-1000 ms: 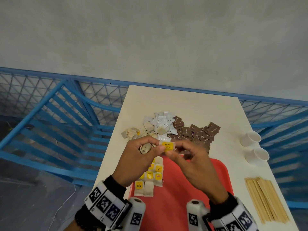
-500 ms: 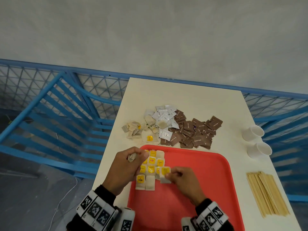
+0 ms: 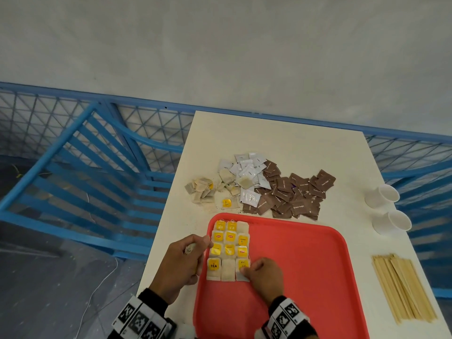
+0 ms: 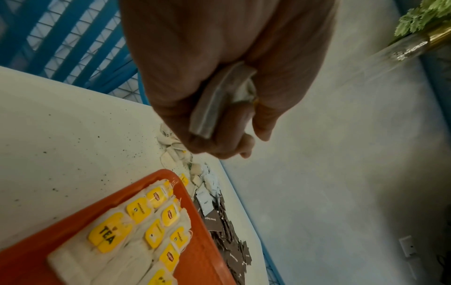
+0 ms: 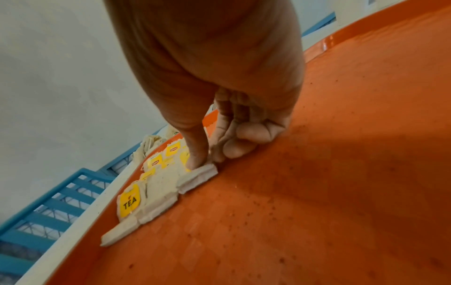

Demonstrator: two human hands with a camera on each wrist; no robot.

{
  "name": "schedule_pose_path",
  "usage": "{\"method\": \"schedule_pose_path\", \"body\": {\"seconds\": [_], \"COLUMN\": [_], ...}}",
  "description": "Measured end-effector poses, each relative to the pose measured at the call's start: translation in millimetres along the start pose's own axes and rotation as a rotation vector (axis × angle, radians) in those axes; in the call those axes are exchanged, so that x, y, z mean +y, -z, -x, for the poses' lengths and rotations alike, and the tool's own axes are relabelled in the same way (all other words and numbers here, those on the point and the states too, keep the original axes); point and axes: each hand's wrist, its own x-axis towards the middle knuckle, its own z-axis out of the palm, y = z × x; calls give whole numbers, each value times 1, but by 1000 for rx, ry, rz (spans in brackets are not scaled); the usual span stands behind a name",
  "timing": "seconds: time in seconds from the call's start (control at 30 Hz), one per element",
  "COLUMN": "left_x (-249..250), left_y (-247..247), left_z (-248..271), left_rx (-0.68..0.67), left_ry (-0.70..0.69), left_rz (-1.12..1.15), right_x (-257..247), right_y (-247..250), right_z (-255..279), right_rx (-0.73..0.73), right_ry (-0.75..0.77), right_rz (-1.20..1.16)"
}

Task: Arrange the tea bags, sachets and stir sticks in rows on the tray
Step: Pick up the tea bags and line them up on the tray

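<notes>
Right hand seemingly pinches a papery tea bag on the glossy tray; left hand clutches crumpled bags.

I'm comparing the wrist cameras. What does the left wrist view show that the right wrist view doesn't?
Only the left wrist view: the left hand gripping spare tea bags, and the brown sachets. Only the right wrist view: the right hand holding the end tea bag down in the near row. Both: the red tray and the TEA-tagged bag.
</notes>
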Motion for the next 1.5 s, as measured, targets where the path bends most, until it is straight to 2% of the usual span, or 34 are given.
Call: {"method": "schedule_pose_path", "body": {"seconds": [0.1,0.23,0.3,0.37,0.47,0.57,0.63,0.7,0.9,1.0,1.17,1.27,1.33,1.4,1.5], "left_x": [4,8,10,12,15,18,20,22,26,29,29,37,43,46,54], "left_y": [-4,-12,-16,-22,-35,-49,-57,-63,-72,-73,-64,-61,-62,-61,-57], "left_z": [0,-2,-3,-4,-3,0,3,8,13,15,15,19,22,22,25], "left_rx": [-9,-54,-107,-147,-160,-149,-127,-115,-117,-187,-352,-446,-408,-298,-214], "left_ry": [38,189,244,263,238,199,164,132,117,97,68,-73,-170,-250,-319], "left_rz": [59,288,440,518,490,394,333,302,431,487,530,484,360,208,127], "right_x": [-2,-16,-33,-57,-95,-107,-106,-104,-98,-101,-113,-119,-124,-128,-132], "right_y": [1,20,40,65,96,100,96,93,94,103,136,148,152,155,156], "right_z": [3,11,20,37,74,89,89,89,92,94,91,86,84,84,83], "right_rx": [-13,-6,23,30,-107,-195,-202,-212,-97,-98,-185,-161,-127,-97,-62], "right_ry": [5,83,201,389,689,820,827,813,867,902,908,916,944,978,994], "right_rz": [6,39,30,-35,-124,62,212,258,95,55,-123,-133,-115,-117,-117]}}
